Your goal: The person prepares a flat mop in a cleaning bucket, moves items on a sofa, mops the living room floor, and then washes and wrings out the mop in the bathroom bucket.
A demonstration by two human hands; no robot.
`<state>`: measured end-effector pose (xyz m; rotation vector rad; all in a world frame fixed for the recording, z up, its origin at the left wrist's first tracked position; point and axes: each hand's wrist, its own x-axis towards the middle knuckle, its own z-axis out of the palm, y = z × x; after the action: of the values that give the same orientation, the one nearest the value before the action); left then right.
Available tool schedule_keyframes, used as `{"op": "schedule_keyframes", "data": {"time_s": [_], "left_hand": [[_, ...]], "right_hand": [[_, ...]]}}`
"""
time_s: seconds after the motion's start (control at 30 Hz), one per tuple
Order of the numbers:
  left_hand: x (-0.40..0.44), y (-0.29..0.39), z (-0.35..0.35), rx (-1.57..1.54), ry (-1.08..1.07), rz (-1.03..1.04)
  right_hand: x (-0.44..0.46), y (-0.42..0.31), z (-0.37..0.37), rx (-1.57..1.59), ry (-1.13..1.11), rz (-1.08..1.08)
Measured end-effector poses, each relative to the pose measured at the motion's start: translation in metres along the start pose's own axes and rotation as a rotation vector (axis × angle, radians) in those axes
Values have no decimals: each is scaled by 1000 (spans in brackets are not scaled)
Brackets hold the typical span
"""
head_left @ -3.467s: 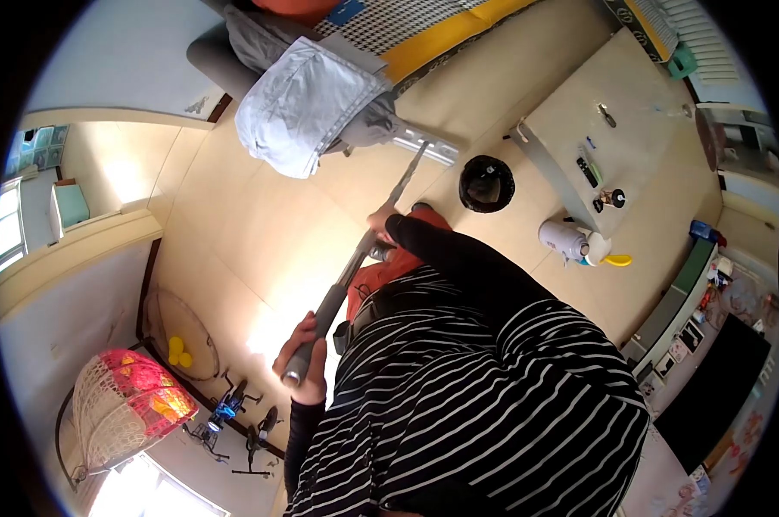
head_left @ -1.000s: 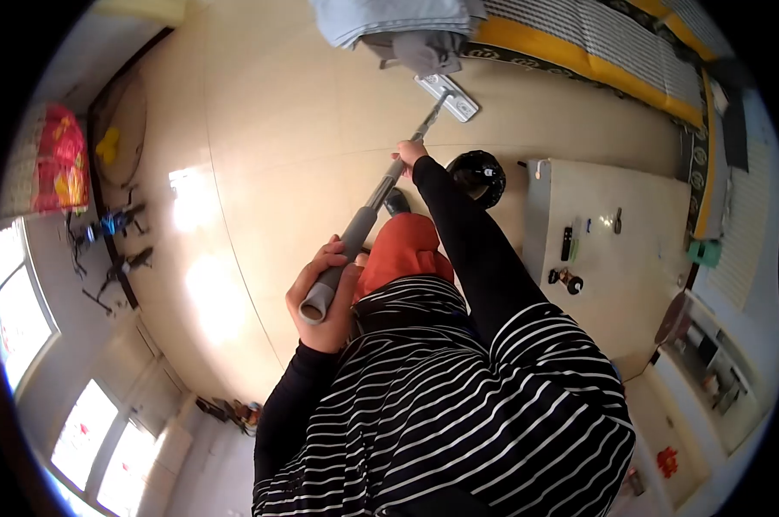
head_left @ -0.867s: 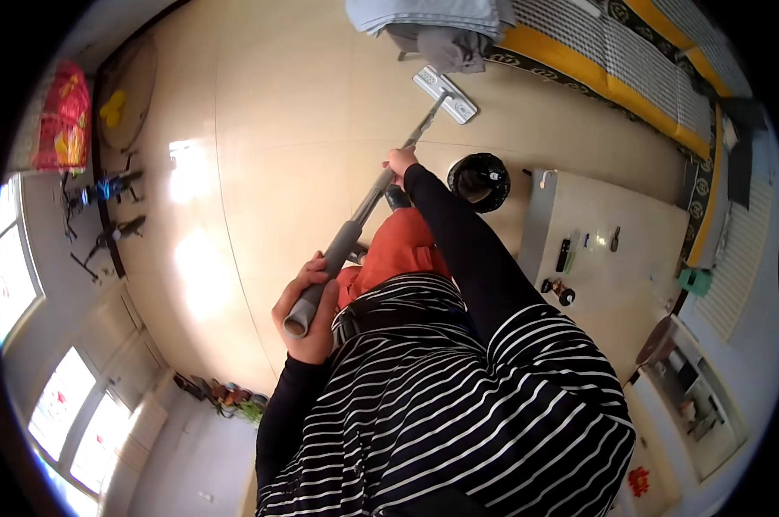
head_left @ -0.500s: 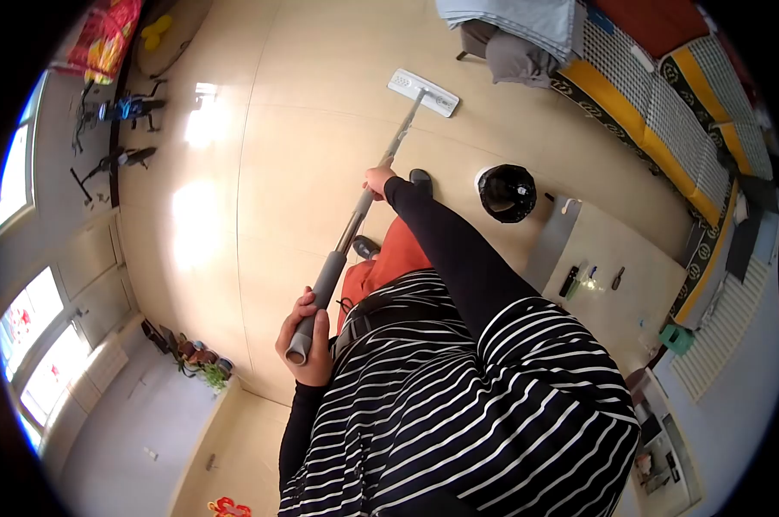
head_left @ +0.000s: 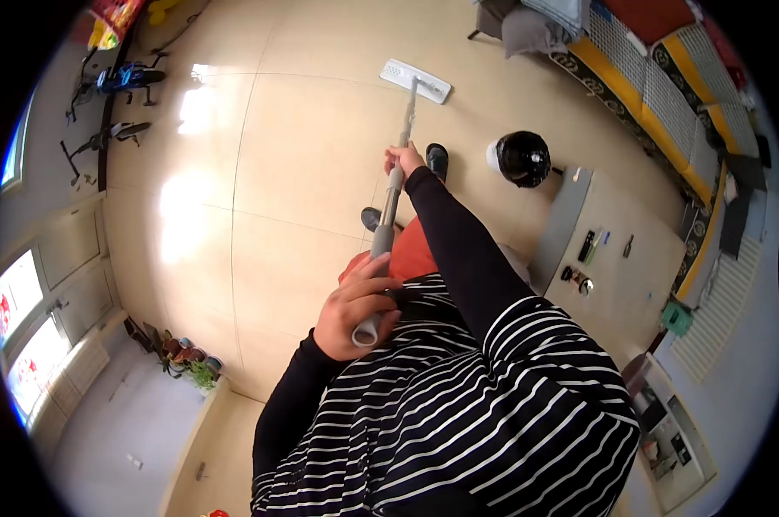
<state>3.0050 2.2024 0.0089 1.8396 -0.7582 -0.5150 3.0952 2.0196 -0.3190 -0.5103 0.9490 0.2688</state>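
Observation:
My left hand (head_left: 351, 312) is wrapped round the grey grip at the top end of a mop handle (head_left: 383, 241), close to my striped shirt. Farther down the pole, my right hand (head_left: 404, 158) is closed round its metal part. The pole slants away from me to a flat white mop head (head_left: 415, 81), which lies on the tiled floor beyond my feet. A dark shoe (head_left: 437, 160) shows just right of the pole, and another (head_left: 371, 218) to its left.
A black-lined bin (head_left: 524, 159) stands right of my feet, beside a low table (head_left: 618, 258) with small items on it. A sofa (head_left: 639, 95) runs along the upper right. Small bicycles (head_left: 129, 77) and potted plants (head_left: 202, 373) line the left side.
The mop head has moved away from the chair with clothes, leftward across the floor. My left hand has swung right, nearer my body, and the pole stands more upright in view. Both hands still hold it.

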Motion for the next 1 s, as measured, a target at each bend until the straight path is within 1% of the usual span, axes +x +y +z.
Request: {"op": "schedule_keyframes", "data": {"time_s": [0.07, 0.1, 0.2, 0.33, 0.37, 0.47, 0.53, 0.6, 0.7, 0.87, 0.93, 0.97, 1.0], "left_hand": [[2, -4, 9, -57, -76, 48], [2, -2, 15, -30, -66, 77], [2, 12, 31, 30, -124, 95], [-8, 36, 60, 81, 2, 96], [-11, 43, 67, 81, 31, 90], [-18, 69, 90, 109, 69, 45], [-23, 85, 111, 123, 94, 19], [-31, 101, 136, 149, 89, 23], [-47, 121, 165, 184, 58, 54], [-82, 149, 209, 182, 72, 67], [-96, 158, 218, 172, 72, 69], [-105, 161, 224, 164, 69, 70], [-115, 164, 228, 156, 64, 67]], "right_hand": [[0, -2, -17, 58, -83, -15], [-5, 0, -25, 91, -114, -28], [-27, 1, -40, 59, -150, -83], [-46, 8, -58, 93, -114, -130], [-50, 9, -64, 136, -143, -133], [-73, 8, -77, 210, -87, -78], [-88, 13, -94, 261, -86, -78], [-106, 18, -115, 302, -66, -75], [-129, 29, -141, 324, 43, -50], [-179, 51, -183, 253, 159, -37], [-192, 63, -195, 208, 196, -39], [-197, 68, -204, 116, 175, -17], [-203, 75, -209, 126, 209, -22]]}}
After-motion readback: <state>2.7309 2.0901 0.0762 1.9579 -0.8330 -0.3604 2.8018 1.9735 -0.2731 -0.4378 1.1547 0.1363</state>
